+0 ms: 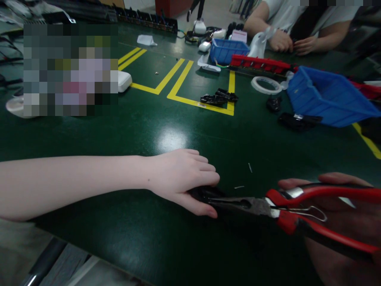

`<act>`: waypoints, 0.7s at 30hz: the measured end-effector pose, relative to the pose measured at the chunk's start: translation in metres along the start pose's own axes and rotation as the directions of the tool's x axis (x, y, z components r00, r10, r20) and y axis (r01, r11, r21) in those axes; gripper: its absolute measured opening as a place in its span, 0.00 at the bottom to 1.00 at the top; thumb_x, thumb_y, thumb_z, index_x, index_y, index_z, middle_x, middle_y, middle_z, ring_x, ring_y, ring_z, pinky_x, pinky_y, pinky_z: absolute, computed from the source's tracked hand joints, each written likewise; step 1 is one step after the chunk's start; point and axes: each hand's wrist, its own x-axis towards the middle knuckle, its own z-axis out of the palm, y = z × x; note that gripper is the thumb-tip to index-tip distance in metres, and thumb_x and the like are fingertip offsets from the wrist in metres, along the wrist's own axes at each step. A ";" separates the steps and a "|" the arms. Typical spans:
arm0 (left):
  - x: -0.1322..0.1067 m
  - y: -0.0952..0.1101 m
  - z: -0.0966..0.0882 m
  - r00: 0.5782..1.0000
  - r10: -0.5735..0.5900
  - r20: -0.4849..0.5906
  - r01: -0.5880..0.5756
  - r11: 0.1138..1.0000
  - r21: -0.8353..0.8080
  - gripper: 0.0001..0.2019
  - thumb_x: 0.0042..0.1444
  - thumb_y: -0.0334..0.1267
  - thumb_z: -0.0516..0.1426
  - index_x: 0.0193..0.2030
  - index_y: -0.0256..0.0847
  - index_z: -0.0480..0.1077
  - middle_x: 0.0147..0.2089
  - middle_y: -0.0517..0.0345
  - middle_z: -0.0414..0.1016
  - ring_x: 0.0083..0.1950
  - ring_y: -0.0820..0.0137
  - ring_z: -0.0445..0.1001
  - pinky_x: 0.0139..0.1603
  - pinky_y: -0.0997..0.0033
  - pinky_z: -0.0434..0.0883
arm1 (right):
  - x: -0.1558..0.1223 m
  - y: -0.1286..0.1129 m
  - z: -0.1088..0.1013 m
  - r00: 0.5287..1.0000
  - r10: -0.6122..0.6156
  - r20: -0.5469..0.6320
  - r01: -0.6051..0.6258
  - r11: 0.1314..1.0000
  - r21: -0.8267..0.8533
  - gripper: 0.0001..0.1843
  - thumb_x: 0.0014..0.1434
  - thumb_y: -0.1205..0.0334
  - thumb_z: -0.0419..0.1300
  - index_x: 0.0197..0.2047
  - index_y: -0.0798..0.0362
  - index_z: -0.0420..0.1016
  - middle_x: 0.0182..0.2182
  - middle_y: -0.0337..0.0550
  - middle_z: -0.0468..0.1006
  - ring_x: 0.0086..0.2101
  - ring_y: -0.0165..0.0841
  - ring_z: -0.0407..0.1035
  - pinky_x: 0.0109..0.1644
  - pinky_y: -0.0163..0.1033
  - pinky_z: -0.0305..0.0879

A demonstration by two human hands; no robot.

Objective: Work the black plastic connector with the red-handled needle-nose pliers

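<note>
My left hand (181, 178) lies on the dark green table (154, 234), its fingers curled over a small black part (205, 193) and pinning it down. My right hand (336, 214) grips the red handles of long-nose pliers (285, 208). The pliers' dark jaws reach left to the black part under my left fingers. Two tiny pale wire bits (239, 186) lie on the table just above the jaws.
Black parts (218, 97) rest on the yellow floor-style lines. A large blue bin (327, 97) stands at right with black pieces (299, 120) beside it, and a tape roll (266, 84). A small blue bin (228, 49) and red strip (260, 62) sit farther back, where another person's hands (290, 43) work.
</note>
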 end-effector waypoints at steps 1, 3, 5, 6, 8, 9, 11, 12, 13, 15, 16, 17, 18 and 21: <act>0.000 0.000 0.000 1.000 0.000 0.001 0.000 1.000 0.000 0.21 0.63 0.57 0.59 0.34 0.38 0.68 0.31 0.59 0.72 0.33 0.68 0.70 0.34 0.67 0.61 | 0.001 -0.001 0.002 1.000 0.000 0.011 0.000 1.000 0.000 0.30 0.40 0.44 0.74 0.47 0.39 0.78 0.41 0.44 0.84 0.38 0.51 0.80 0.31 0.48 0.81; 0.000 0.000 0.001 1.000 0.000 0.003 0.000 1.000 -0.001 0.21 0.62 0.57 0.59 0.34 0.39 0.68 0.32 0.60 0.72 0.32 0.68 0.70 0.34 0.67 0.61 | 0.003 -0.003 0.004 0.999 -0.005 0.031 0.005 1.000 0.003 0.28 0.40 0.42 0.74 0.46 0.38 0.79 0.40 0.44 0.84 0.36 0.49 0.80 0.30 0.47 0.81; 0.001 0.000 0.001 1.000 0.000 0.005 0.000 1.000 0.001 0.21 0.62 0.57 0.59 0.34 0.39 0.67 0.32 0.60 0.72 0.32 0.69 0.70 0.34 0.67 0.61 | 0.005 -0.003 0.006 0.999 -0.011 0.048 0.011 1.000 0.006 0.28 0.42 0.39 0.73 0.46 0.39 0.79 0.39 0.43 0.84 0.36 0.48 0.81 0.31 0.46 0.81; 0.001 0.000 0.001 1.000 0.000 0.007 0.000 1.000 0.004 0.21 0.62 0.57 0.59 0.34 0.39 0.67 0.32 0.60 0.72 0.32 0.69 0.70 0.34 0.67 0.61 | 0.006 -0.003 0.006 0.998 -0.014 0.054 0.014 1.000 0.008 0.28 0.43 0.37 0.71 0.47 0.39 0.79 0.39 0.43 0.85 0.35 0.48 0.81 0.31 0.46 0.81; 0.001 0.001 0.001 1.000 -0.002 0.010 0.002 1.000 0.008 0.21 0.62 0.57 0.59 0.34 0.39 0.67 0.32 0.60 0.72 0.32 0.69 0.70 0.34 0.67 0.61 | 0.009 -0.002 0.007 0.998 -0.009 0.065 0.009 1.000 0.008 0.28 0.45 0.37 0.70 0.47 0.39 0.79 0.39 0.43 0.85 0.35 0.47 0.81 0.32 0.45 0.81; 0.001 0.001 0.001 1.000 -0.002 0.011 0.002 1.000 0.010 0.21 0.62 0.57 0.59 0.34 0.39 0.67 0.32 0.59 0.72 0.32 0.68 0.70 0.34 0.67 0.61 | 0.009 -0.001 0.007 0.997 -0.007 0.071 0.006 1.000 0.011 0.28 0.45 0.36 0.71 0.47 0.39 0.79 0.39 0.43 0.85 0.34 0.46 0.81 0.32 0.45 0.81; 0.001 0.000 0.002 1.000 0.002 0.006 -0.003 1.000 0.011 0.21 0.62 0.57 0.59 0.34 0.39 0.67 0.32 0.59 0.72 0.32 0.68 0.70 0.34 0.67 0.61 | 0.010 -0.001 0.007 0.997 -0.009 0.074 0.008 1.000 0.018 0.30 0.43 0.34 0.71 0.47 0.38 0.79 0.39 0.42 0.84 0.34 0.46 0.81 0.32 0.44 0.81; 0.001 0.000 0.002 1.000 0.005 0.003 -0.005 1.000 0.010 0.21 0.62 0.57 0.59 0.34 0.39 0.67 0.32 0.59 0.72 0.32 0.68 0.70 0.34 0.67 0.60 | 0.009 0.000 0.007 0.997 -0.010 0.073 0.009 1.000 0.016 0.31 0.42 0.34 0.72 0.47 0.38 0.78 0.39 0.42 0.84 0.34 0.46 0.81 0.31 0.44 0.81; 0.001 -0.001 0.002 1.000 0.009 -0.001 -0.009 1.000 0.007 0.20 0.62 0.57 0.59 0.35 0.39 0.67 0.32 0.59 0.72 0.32 0.68 0.70 0.34 0.67 0.60 | 0.009 0.000 0.005 0.997 -0.011 0.074 0.010 1.000 0.010 0.32 0.41 0.34 0.73 0.47 0.38 0.78 0.40 0.42 0.84 0.34 0.46 0.81 0.31 0.43 0.81; 0.001 -0.001 0.002 1.000 0.008 -0.001 -0.008 1.000 -0.009 0.20 0.63 0.56 0.59 0.35 0.39 0.67 0.32 0.60 0.72 0.32 0.68 0.70 0.34 0.67 0.60 | 0.006 0.001 0.002 0.998 -0.008 0.069 0.008 1.000 0.003 0.34 0.39 0.37 0.74 0.48 0.38 0.77 0.41 0.43 0.84 0.35 0.46 0.81 0.30 0.43 0.81; 0.001 -0.001 0.002 1.000 0.007 0.000 -0.007 1.000 -0.018 0.20 0.63 0.56 0.59 0.35 0.39 0.66 0.32 0.60 0.72 0.33 0.68 0.70 0.34 0.67 0.60 | 0.005 0.001 0.000 0.998 -0.013 0.070 0.012 1.000 0.005 0.34 0.38 0.38 0.75 0.49 0.38 0.77 0.42 0.44 0.84 0.36 0.47 0.81 0.30 0.42 0.81; 0.001 -0.001 0.001 1.000 0.005 0.001 -0.005 1.000 -0.026 0.20 0.63 0.56 0.59 0.35 0.39 0.66 0.32 0.60 0.72 0.33 0.68 0.70 0.34 0.67 0.60 | 0.003 0.002 -0.002 0.997 -0.018 0.069 0.018 1.000 0.009 0.34 0.39 0.39 0.76 0.49 0.38 0.77 0.44 0.44 0.83 0.37 0.47 0.81 0.30 0.42 0.81; 0.001 -0.001 0.001 1.000 0.003 0.002 -0.003 0.999 -0.033 0.20 0.63 0.55 0.59 0.35 0.39 0.66 0.32 0.60 0.72 0.33 0.68 0.71 0.35 0.67 0.60 | 0.002 0.002 -0.004 0.997 -0.028 0.068 0.027 1.000 0.015 0.35 0.39 0.40 0.76 0.50 0.37 0.76 0.45 0.44 0.83 0.37 0.47 0.80 0.30 0.42 0.81; 0.001 -0.001 0.001 1.000 -0.006 0.007 0.007 0.999 -0.046 0.20 0.63 0.56 0.59 0.35 0.39 0.66 0.32 0.60 0.72 0.33 0.68 0.71 0.35 0.67 0.61 | 0.001 0.002 -0.006 0.996 -0.048 0.070 0.047 0.999 0.013 0.33 0.41 0.46 0.76 0.52 0.38 0.75 0.45 0.45 0.83 0.37 0.45 0.80 0.29 0.39 0.80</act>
